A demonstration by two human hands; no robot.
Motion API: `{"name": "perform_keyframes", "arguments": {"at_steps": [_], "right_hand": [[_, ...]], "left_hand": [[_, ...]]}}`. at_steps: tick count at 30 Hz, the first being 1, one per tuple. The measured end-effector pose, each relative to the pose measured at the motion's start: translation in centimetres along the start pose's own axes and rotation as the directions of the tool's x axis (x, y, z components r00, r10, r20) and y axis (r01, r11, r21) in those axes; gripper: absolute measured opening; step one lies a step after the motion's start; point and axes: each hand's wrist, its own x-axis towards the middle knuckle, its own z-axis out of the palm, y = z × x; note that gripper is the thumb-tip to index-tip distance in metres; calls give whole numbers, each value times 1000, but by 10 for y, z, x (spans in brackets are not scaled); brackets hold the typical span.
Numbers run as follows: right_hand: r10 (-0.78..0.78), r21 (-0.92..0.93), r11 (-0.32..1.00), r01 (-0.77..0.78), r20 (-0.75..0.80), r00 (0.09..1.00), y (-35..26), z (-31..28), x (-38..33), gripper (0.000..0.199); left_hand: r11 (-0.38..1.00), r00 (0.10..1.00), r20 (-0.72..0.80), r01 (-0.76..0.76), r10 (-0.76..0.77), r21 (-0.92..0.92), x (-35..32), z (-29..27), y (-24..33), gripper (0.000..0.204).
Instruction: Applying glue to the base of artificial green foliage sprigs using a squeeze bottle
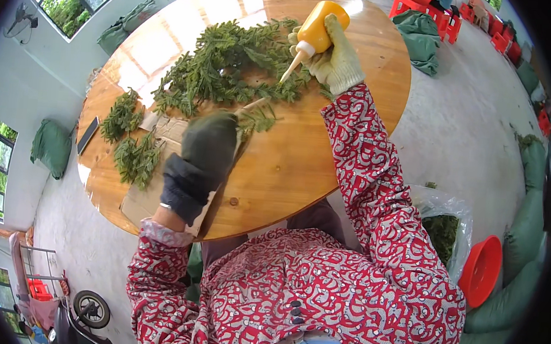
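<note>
My right hand (338, 61), in a pale knitted glove, grips a yellow squeeze bottle (315, 32). Its long cream nozzle points down and left over a ring of green fern-like sprigs (216, 64). Lower on the left, my left hand (207, 149) wears a dark glove and is smeared by motion above a flat piece of cardboard (146, 199). Right beside its fingers are a small green sprig (258, 121) and a pale, narrow tip; whether the fingers hold the sprig is unclear.
Loose green bunches (136, 158) and a dark phone-like slab (88, 135) lie on the round wooden table (275, 178). On the floor to the right are a plastic bag of greenery (442, 232), a red basin (481, 270) and green sacks (525, 219).
</note>
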Motion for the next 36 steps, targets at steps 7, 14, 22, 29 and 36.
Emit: {"name": "perform_keyframes", "arguments": {"at_steps": [7,14,22,29,36], "right_hand": [[73,-82,994,-69,42,996,4,7,-3,48],[202,-171,968,-183,103,974,9,28,-18,48],[318,-223,935,-275,185,930,32,63,-40,45],[353,-305,908,-289,181,918,40,101,-46,38],[271,-401,906,-136,303,914,53,124,-48,30]], "left_hand": [[951,971,46,221,-236,215,-142,-31,-94,41],[906,962,36,266,-270,-328,-41,-55,15,31],[897,944,-170,196,-282,-396,-46,-78,15,19],[920,977,-38,182,-208,-347,-25,-79,50,35],[945,988,71,153,-138,-289,-39,-55,66,39]]}}
